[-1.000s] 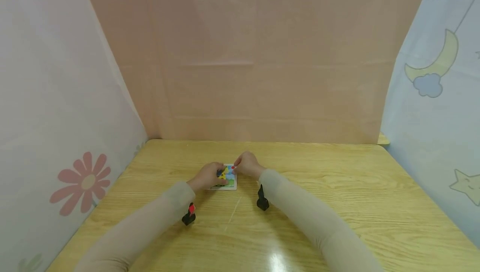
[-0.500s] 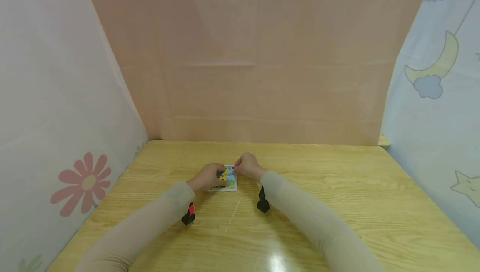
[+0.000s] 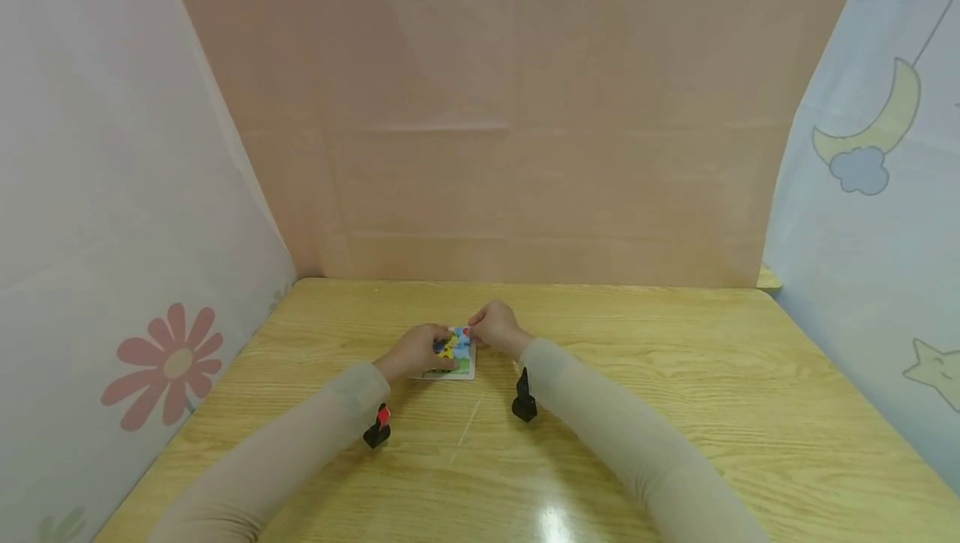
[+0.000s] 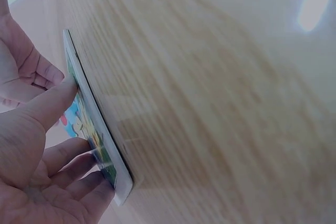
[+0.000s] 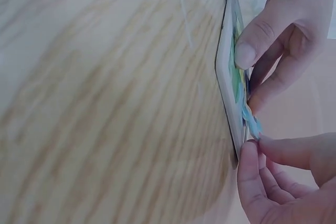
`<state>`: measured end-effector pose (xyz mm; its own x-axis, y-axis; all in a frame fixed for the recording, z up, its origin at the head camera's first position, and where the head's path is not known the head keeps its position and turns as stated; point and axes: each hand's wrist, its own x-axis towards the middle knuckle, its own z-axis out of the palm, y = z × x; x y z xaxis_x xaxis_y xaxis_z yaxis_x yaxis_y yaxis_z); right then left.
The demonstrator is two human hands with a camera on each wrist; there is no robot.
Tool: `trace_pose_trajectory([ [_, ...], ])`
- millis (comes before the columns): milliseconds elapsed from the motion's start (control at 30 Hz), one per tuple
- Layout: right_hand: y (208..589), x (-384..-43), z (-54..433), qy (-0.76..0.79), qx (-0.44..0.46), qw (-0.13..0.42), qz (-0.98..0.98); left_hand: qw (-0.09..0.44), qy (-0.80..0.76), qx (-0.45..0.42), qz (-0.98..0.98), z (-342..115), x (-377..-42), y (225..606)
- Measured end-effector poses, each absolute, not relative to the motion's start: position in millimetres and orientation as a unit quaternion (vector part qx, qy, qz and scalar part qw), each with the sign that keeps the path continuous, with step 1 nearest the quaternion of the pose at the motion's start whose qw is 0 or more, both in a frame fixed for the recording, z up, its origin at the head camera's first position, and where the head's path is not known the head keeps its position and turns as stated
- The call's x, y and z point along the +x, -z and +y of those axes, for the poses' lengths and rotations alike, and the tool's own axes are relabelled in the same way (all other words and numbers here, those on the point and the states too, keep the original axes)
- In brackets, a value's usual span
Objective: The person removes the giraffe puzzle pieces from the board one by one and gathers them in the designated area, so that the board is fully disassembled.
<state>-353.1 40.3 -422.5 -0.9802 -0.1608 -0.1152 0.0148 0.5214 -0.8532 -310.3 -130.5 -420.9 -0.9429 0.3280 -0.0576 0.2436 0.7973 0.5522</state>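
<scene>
A small picture puzzle in a white-rimmed tray lies on the table, showing a yellow figure over blue and green. My left hand rests across its left part, thumb on the near side and fingers on the far side, as the left wrist view shows. At the upper right corner my right hand pinches a light blue puzzle piece between thumb and index finger. In the right wrist view that piece is tilted up from the tray, next to the left fingertips. The left hand hides part of the picture.
The wood-grain table stretches around the puzzle on all sides. A plain pinkish-tan cloth hangs behind it, with printed cloths at left and right. A black wrist camera hangs under the left sleeve, another black camera under the right.
My right fingertips have shifted slightly at the puzzle's upper right corner, and the red spot there is now partly covered. My left hand keeps its place on the puzzle.
</scene>
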Motion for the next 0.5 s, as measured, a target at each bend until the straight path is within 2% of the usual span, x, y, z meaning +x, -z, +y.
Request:
trace_pose_trajectory([
  [500,398.3,-342.6,37.9,0.570,-0.027,0.131,0.811,0.060,-0.272,0.168,0.946,-132.7,-310.7,424.5],
])
